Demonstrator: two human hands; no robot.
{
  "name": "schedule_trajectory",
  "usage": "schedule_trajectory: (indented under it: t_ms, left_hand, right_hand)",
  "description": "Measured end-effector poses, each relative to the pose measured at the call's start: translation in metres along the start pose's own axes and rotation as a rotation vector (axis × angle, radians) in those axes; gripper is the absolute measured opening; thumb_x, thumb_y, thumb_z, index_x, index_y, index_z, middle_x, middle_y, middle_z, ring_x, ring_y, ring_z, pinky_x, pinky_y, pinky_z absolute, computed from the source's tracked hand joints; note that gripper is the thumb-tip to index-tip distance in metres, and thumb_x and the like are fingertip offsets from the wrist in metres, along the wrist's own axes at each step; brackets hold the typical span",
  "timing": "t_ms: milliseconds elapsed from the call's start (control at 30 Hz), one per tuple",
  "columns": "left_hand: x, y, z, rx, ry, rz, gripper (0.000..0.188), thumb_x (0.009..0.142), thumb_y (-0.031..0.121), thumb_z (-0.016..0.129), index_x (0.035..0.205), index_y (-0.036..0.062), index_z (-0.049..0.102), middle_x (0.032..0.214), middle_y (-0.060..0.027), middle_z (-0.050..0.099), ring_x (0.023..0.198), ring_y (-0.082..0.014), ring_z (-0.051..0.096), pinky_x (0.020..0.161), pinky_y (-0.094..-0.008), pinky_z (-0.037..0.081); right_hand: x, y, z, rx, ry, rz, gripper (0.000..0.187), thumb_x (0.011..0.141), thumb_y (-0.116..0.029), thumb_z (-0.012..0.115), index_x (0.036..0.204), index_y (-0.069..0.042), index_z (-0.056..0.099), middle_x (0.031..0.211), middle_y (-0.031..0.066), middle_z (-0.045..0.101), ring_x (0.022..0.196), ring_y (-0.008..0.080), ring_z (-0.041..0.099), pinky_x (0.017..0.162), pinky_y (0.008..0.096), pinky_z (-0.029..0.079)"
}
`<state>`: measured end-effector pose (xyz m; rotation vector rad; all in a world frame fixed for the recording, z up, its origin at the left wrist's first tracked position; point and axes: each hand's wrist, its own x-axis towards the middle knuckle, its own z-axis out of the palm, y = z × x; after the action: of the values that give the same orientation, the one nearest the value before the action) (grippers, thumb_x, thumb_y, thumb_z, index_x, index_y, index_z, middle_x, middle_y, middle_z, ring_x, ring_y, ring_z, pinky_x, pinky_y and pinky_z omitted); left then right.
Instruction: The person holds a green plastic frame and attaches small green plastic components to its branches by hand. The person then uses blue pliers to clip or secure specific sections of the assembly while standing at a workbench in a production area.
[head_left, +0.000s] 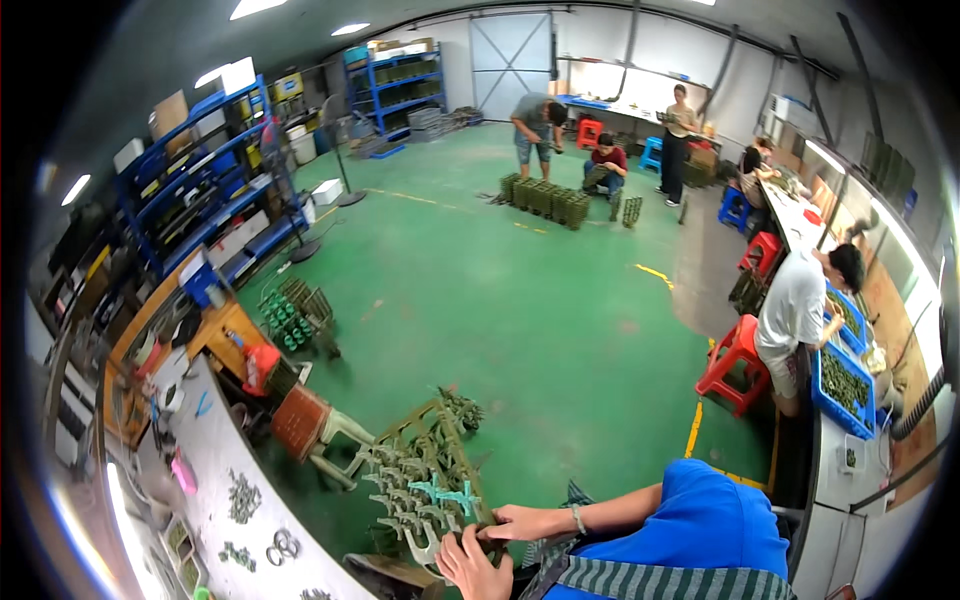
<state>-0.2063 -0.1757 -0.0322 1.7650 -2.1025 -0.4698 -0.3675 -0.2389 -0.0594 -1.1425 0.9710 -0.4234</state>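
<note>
A green metal rack (440, 440) stands low in front of me. It bears rows of grey-green forked metal fittings (395, 490). Two fittings among them are bright teal (447, 494). My right hand (522, 523), with a bracelet at its wrist, is closed round the rack's near right edge. Just below it, my left hand (474, 568) has its fingers bent over the rack's near end, beside a pale curved fitting (424, 546). Part of what the fingers hold is hidden beneath them.
A wooden-seated stool (302, 422) stands left of the rack, beside a bench (215, 480) with small parts. Another loaded rack (298, 315) is farther left. At right, a person (795, 310) works by a red stool (735, 365). Other people work near stacked racks (545, 200) at the back.
</note>
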Motion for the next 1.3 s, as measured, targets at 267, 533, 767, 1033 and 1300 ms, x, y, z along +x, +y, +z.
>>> schedule_trajectory:
  t_ms: [267, 533, 767, 1033, 1300]
  left_hand:
    - [0.056, 0.079, 0.066, -0.04, 0.071, 0.355, 0.069, 0.068, 0.027, 0.078, 0.128, 0.0078, 0.05, 0.12, -0.0228, 0.049, 0.115, -0.0435, 0.047, 0.098, -0.053, 0.037]
    - [0.126, 0.189, 0.145, -0.142, -0.128, 0.507, 0.054, 0.072, 0.023, 0.076, 0.12, 0.0096, 0.055, 0.11, -0.0218, 0.056, 0.103, -0.0421, 0.054, 0.086, -0.0497, 0.045]
    - [0.171, 0.272, 0.191, -0.148, -0.26, 0.57, 0.055, 0.074, 0.028, 0.076, 0.121, 0.0105, 0.053, 0.109, -0.021, 0.056, 0.104, -0.042, 0.053, 0.087, -0.0527, 0.043]
    - [0.245, 0.332, 0.222, -0.095, -0.346, 0.718, 0.072, 0.064, 0.031, 0.085, 0.126, 0.013, 0.054, 0.118, -0.0222, 0.048, 0.114, -0.0423, 0.046, 0.095, -0.0511, 0.039]
    - [0.354, 0.361, 0.248, -0.137, -0.505, 0.818, 0.063, 0.068, 0.028, 0.08, 0.126, 0.0177, 0.056, 0.116, -0.0241, 0.052, 0.113, -0.0416, 0.048, 0.092, -0.0504, 0.041]
  right_hand:
    - [-0.067, 0.036, -0.101, 0.261, 0.171, -0.016, 0.04, 0.098, -0.034, 0.058, 0.115, 0.002, 0.061, 0.103, 0.0049, 0.063, 0.094, 0.0116, 0.057, 0.082, 0.0292, 0.05]
    - [-0.147, 0.058, -0.225, 0.35, 0.409, -0.002, 0.047, 0.094, -0.044, 0.061, 0.088, 0.002, 0.06, 0.078, 0.0036, 0.059, 0.071, 0.0107, 0.055, 0.066, 0.0273, 0.048]
    - [-0.189, 0.081, -0.302, 0.506, 0.526, 0.045, 0.044, 0.093, -0.041, 0.064, 0.084, 0.002, 0.059, 0.078, 0.0051, 0.062, 0.07, 0.0093, 0.057, 0.061, 0.0268, 0.046]
    - [-0.199, 0.067, -0.367, 0.692, 0.68, -0.078, 0.036, 0.094, -0.034, 0.063, 0.095, 0.002, 0.06, 0.09, 0.0055, 0.066, 0.081, 0.0105, 0.063, 0.072, 0.026, 0.052]
    - [-0.183, 0.009, -0.433, 0.839, 0.854, -0.069, 0.021, 0.094, -0.02, 0.064, 0.105, -0.003, 0.063, 0.092, 0.0016, 0.066, 0.073, 0.0072, 0.057, 0.062, 0.0245, 0.044]
